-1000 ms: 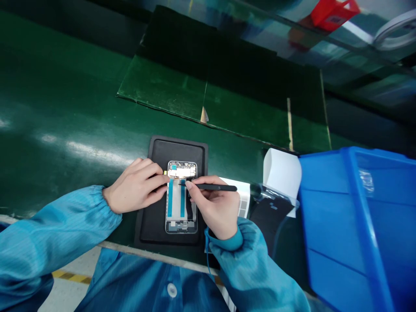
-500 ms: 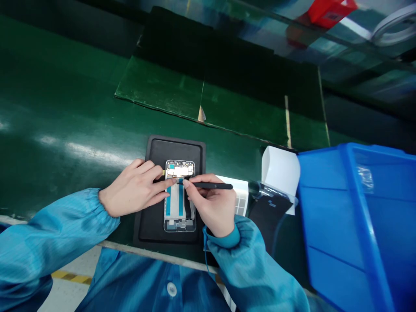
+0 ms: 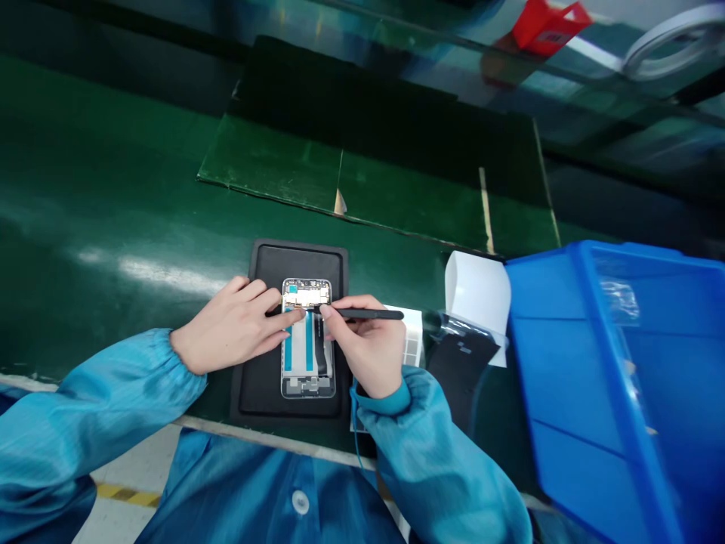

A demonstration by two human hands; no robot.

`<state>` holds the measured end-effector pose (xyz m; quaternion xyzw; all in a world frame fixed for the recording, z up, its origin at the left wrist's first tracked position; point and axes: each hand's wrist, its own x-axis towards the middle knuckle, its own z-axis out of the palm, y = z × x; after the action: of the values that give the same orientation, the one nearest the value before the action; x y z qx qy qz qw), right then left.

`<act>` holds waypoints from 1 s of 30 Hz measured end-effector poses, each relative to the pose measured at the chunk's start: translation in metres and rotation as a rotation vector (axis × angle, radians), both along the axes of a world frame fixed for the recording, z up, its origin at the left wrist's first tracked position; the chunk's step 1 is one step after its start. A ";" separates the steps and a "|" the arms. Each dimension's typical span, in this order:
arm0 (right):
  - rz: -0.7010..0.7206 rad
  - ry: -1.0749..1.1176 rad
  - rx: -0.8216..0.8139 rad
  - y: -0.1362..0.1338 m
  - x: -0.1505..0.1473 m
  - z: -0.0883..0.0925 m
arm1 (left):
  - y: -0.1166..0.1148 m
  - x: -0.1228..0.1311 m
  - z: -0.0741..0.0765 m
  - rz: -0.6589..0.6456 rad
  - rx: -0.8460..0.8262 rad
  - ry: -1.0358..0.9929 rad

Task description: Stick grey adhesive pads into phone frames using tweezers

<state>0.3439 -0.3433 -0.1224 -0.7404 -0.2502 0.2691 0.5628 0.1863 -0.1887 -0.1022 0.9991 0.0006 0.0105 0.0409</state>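
The left hand (image 3: 232,325) lies flat and narrow, fingers together, its fingertips resting across the upper part of the phone frame (image 3: 307,351) without gripping it. The right hand (image 3: 362,351) pinches black tweezers (image 3: 368,313), their tips at the frame just below the circuit board (image 3: 306,295).

The frame lies upright on a black rubber mat (image 3: 294,261) on the green workbench (image 3: 113,189). Assembly state, as judged: the board is seated at the top end, and blue strips (image 3: 288,351) run lengthwise down the middle. The lower end looks unfinished, though what remains cannot be told.

To the right lie a printed label sheet (image 3: 412,325), a white card (image 3: 476,291), a black film in clear plastic (image 3: 461,363) and a blue plastic bin (image 3: 566,378).
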 end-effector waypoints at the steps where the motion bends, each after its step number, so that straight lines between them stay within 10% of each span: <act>1: -0.003 0.011 0.010 0.000 0.000 -0.001 | 0.001 0.000 0.001 -0.016 0.000 -0.001; 30: 0.014 0.141 0.087 0.004 0.001 -0.003 | -0.017 -0.010 0.001 0.068 0.074 -0.065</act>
<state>0.3445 -0.3388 -0.1253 -0.6927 -0.2267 0.3133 0.6088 0.1766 -0.2054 -0.1016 0.9985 0.0329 0.0445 0.0035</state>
